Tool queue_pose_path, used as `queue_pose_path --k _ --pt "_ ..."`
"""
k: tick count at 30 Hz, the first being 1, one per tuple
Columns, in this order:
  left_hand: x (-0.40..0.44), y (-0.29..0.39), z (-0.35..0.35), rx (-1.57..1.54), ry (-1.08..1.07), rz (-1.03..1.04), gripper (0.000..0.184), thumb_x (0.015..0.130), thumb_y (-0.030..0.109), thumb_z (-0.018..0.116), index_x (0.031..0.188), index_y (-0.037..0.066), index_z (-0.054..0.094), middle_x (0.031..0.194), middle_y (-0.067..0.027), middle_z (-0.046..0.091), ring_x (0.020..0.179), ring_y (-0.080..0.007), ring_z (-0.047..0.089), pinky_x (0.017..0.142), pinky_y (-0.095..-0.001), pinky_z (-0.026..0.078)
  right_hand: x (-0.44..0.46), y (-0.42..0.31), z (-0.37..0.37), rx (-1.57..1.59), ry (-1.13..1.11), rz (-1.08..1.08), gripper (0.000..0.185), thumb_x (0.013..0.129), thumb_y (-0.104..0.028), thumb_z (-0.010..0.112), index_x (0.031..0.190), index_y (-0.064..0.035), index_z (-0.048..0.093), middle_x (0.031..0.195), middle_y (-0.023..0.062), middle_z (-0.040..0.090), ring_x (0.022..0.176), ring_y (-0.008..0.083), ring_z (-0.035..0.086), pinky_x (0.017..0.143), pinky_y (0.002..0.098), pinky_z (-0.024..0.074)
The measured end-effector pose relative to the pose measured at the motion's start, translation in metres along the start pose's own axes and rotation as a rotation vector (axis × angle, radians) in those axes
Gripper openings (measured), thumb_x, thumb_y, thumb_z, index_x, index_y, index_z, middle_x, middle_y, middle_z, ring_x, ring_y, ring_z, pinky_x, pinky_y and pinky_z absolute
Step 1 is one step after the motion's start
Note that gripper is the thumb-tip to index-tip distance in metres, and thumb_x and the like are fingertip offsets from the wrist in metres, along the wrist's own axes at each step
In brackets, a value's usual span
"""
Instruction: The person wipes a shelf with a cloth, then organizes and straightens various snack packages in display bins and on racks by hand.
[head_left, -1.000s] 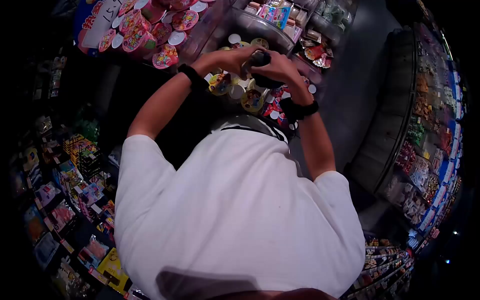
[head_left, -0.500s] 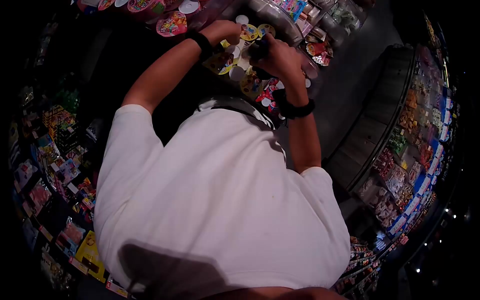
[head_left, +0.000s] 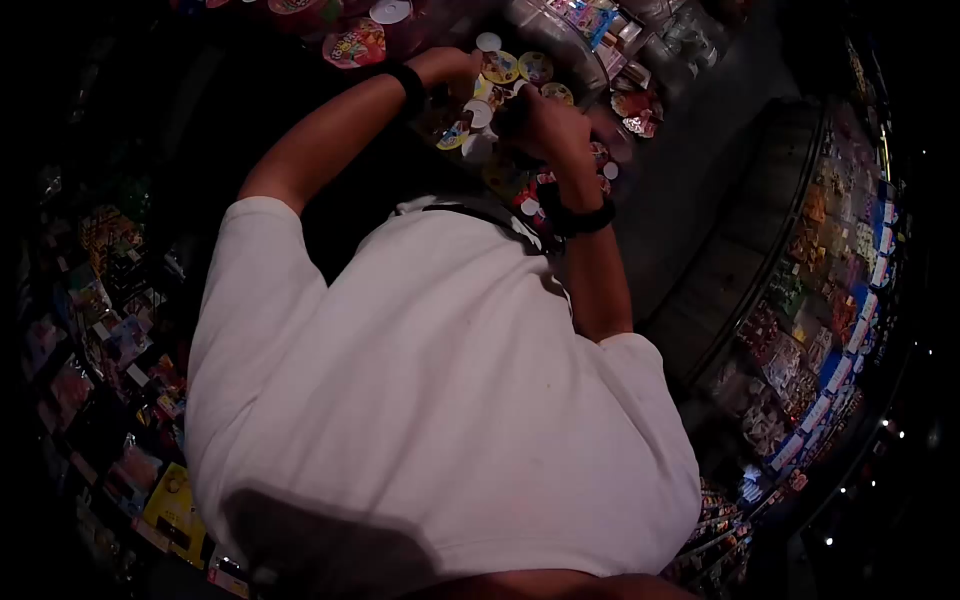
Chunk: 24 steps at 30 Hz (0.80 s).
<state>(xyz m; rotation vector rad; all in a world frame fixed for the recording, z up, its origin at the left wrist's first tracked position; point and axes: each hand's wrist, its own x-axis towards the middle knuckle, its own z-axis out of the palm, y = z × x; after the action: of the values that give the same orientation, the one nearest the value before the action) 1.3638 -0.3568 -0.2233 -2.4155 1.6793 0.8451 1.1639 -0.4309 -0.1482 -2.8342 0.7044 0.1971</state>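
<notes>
My left hand [head_left: 452, 68], with a black band on its wrist, is over a bin of small packs. Its fingers are curled; whatever they may hold is hidden. To its right, my right hand [head_left: 556, 124] is closed around a dark object [head_left: 514, 112] whose kind I cannot make out. Yellow packs with round printed faces [head_left: 500, 67] lie just beyond and between the hands. White round discs [head_left: 479, 113] are among them. A black band [head_left: 587, 217] circles my right wrist as well.
Red and pink packs [head_left: 355, 43] lie at the upper left. Clear plastic bins [head_left: 560, 40] stand behind the hands. A curved display of bagged goods [head_left: 800, 340] runs along the right, and more shelved goods [head_left: 120, 330] are at the left. Dark floor [head_left: 690, 190] shows between displays.
The view has become darker. My right hand has shifted slightly down and left with the dark object, uncovering more of the yellow packs beside it. My left hand has barely moved.
</notes>
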Motion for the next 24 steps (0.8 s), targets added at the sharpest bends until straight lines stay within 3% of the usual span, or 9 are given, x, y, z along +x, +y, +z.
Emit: queue_pose_path --k 2,3,5,10,13,15,17,22,24 --pt "-0.016 0.012 -0.022 -0.021 -0.128 -0.019 0.081 0.076 0.019 0.056 0.144 -0.009 0.024 0.102 -0.0307 0.064 0.096 -0.0418 0.064 0.076 -0.0441 0.052 0.001 0.004 0.01 -0.004 -0.021 -0.002 0.064 0.058 -0.043 0.081 0.114 -0.0191 0.061 0.093 0.013 0.068 0.085 0.0339 0.068 0.068 0.0462 0.0551" --pt "-0.021 0.008 -0.019 -0.331 -0.072 -0.046 0.081 0.077 0.021 0.056 0.144 -0.01 0.023 0.102 -0.0306 0.064 0.095 -0.0417 0.064 0.076 -0.044 0.053 0.0 0.005 0.011 0.033 -0.021 0.002 0.067 0.059 -0.044 0.08 0.12 -0.0238 0.062 0.095 0.0114 0.068 0.087 0.0338 0.068 0.07 0.0458 0.0554" --pt "-0.011 0.017 -0.024 0.006 -0.168 -0.064 0.081 0.078 0.022 0.057 0.143 -0.011 0.022 0.096 -0.0291 0.066 0.09 -0.0414 0.065 0.074 -0.0445 0.053 0.0 0.008 0.015 0.024 -0.011 -0.006 0.066 0.061 -0.046 0.079 0.122 -0.0272 0.063 0.095 0.01 0.069 0.09 0.0339 0.068 0.072 0.0455 0.0556" --pt "0.0 0.005 -0.006 -0.086 0.027 0.044 0.071 0.074 0.024 0.064 0.132 -0.007 0.036 0.091 -0.0291 0.066 0.085 -0.042 0.065 0.072 -0.0466 0.052 -0.002 0.012 0.005 0.094 -0.045 -0.027 0.063 0.066 -0.049 0.077 0.123 -0.0259 0.063 0.107 0.0115 0.063 0.093 0.033 0.065 0.077 0.0434 0.0536" --pt "-0.012 0.013 -0.018 -0.1 0.129 0.124 0.063 0.071 0.027 0.072 0.124 0.002 0.049 0.088 -0.0241 0.067 0.087 -0.0396 0.066 0.074 -0.0474 0.052 0.0 0.023 0.005 0.103 -0.107 -0.023 0.054 0.069 -0.051 0.074 0.114 -0.0214 0.067 0.097 0.0127 0.067 0.088 0.0335 0.066 0.075 0.0436 0.0533" --pt "-0.008 0.019 -0.031 0.082 -0.012 0.088 0.063 0.074 0.031 0.073 0.129 0.012 0.048 0.103 -0.0207 0.066 0.096 -0.0382 0.065 0.08 -0.0465 0.054 0.007 0.03 0.008 0.131 -0.276 0.019 0.057 0.065 -0.058 0.073 0.106 -0.0183 0.069 0.097 0.0122 0.07 0.093 0.0319 0.067 0.076 0.0436 0.0534" --pt "-0.031 0.033 -0.059 0.167 -0.016 0.08 0.056 0.072 0.024 0.075 0.122 0.009 0.056 0.105 -0.0195 0.066 0.098 -0.0382 0.064 0.081 -0.0467 0.054 0.015 0.033 0.006 0.194 -0.38 -0.027 0.056 0.067 -0.055 0.072 0.106 -0.0145 0.069 0.098 0.0135 0.07 0.091 0.032 0.067 0.077 0.0405 0.0532" --pt "-0.03 0.027 -0.058 0.19 -0.034 0.107 0.066 0.074 0.051 0.075 0.117 0.004 0.058 0.103 -0.0192 0.067 0.098 -0.038 0.064 0.081 -0.0474 0.054 0.014 0.047 -0.013 0.263 -0.383 -0.037 0.061 0.069 -0.053 0.073 0.104 -0.0037 0.068 0.095 0.0175 0.07 0.089 0.034 0.067 0.076 0.0407 0.0521" --pt "-0.028 0.025 -0.053 0.205 -0.008 0.094 0.054 0.078 0.045 0.072 0.113 0.005 0.062 0.102 -0.017 0.068 0.096 -0.0358 0.066 0.08 -0.0457 0.054 0.009 0.059 -0.017 0.343 -0.381 0.063 0.062 0.071 -0.051 0.074 0.11 -0.0031 0.065 0.094 0.0157 0.07 0.084 0.0272 0.067 0.075 0.0364 0.0516"
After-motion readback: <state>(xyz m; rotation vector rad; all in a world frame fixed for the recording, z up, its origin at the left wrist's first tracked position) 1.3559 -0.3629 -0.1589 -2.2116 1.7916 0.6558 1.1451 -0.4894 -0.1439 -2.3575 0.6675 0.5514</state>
